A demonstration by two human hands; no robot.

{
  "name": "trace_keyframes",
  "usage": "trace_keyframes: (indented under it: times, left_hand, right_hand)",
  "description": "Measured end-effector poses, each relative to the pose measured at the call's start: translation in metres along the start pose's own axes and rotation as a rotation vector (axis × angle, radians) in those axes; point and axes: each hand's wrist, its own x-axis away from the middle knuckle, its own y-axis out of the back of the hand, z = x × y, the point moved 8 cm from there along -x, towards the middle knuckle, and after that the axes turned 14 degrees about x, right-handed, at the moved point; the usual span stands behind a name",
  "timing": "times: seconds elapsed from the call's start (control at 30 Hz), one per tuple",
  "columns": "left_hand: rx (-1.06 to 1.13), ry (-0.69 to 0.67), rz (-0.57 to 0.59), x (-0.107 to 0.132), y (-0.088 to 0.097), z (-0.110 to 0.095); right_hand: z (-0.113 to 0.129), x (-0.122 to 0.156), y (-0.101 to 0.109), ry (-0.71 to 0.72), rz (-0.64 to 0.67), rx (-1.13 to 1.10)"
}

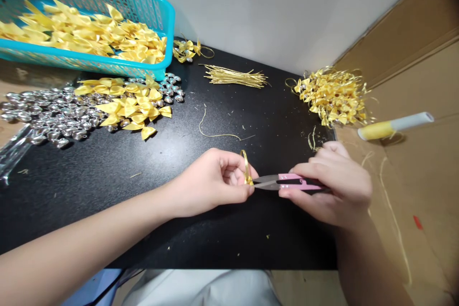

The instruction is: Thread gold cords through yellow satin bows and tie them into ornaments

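Observation:
Between the thumb and fingers of my left hand (pixel 222 177) is pinched a gold cord loop (pixel 245 162), standing up above the fingertips. My right hand (pixel 330 184) grips pink-handled thread snips (pixel 287 181). Their dark blades point left and reach the base of the loop at my left fingertips; whether they touch the cord is too small to tell. A loose gold thread (pixel 218 133) lies curled on the black table (pixel 172 244) beyond my left hand.
A turquoise basket (pixel 170 24) of yellow bows stands back left. Silver beads (pixel 53 112) and yellow bows (pixel 138 107) lie before it. Gold cords (pixel 234 76) lie at the back; finished-looking bow loops (pixel 330 95) pile at right, near a yellow-and-white tube (pixel 394 125).

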Motion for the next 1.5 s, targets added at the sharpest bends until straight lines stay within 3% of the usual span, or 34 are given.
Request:
trace_keyframes:
  times: [0.17,1.5]
  left_hand:
    - [-0.008,0.006,0.012,0.001,-0.002,0.0]
    - [-0.065,-0.018,0.017,0.003,-0.003,-0.002]
  right_hand:
    - [0.006,0.0,-0.005,0.05,0.043,0.057]
    - [0.011,0.001,-0.007,0.092,-0.018,0.074]
